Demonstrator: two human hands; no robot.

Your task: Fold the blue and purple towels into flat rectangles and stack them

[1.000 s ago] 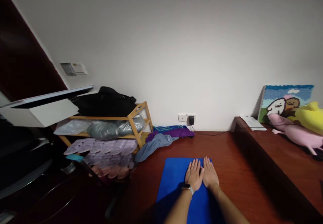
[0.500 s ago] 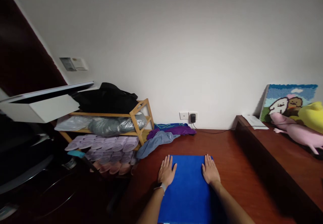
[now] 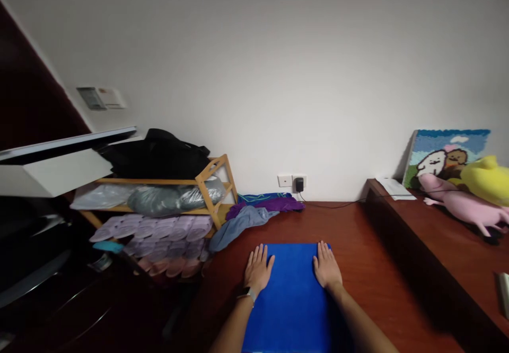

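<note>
A bright blue cloth (image 3: 292, 294), flat and rectangular, lies on the reddish-brown wooden table (image 3: 369, 300); its near end runs out at the bottom of the view. My left hand (image 3: 257, 271) rests palm down over its far left edge, fingers stretched out and thumb apart. A watch (image 3: 248, 292) is on that wrist. Over the far right edge, my right hand (image 3: 327, 268) also lies flat with fingers extended. Neither hand grips anything.
Crumpled purple cloth (image 3: 274, 205) and grey-blue cloth (image 3: 242, 227) lie at the table's back left. Beside them stands a wooden rack (image 3: 217, 175) of slippers and bags. A charger (image 3: 299, 184) trails a cable toward the raised right ledge (image 3: 445, 236), which bears plush toys (image 3: 463, 204).
The view has turned slightly to the right, so everything sits a little further left. Both hands stay flat on the blue cloth in much the same places.
</note>
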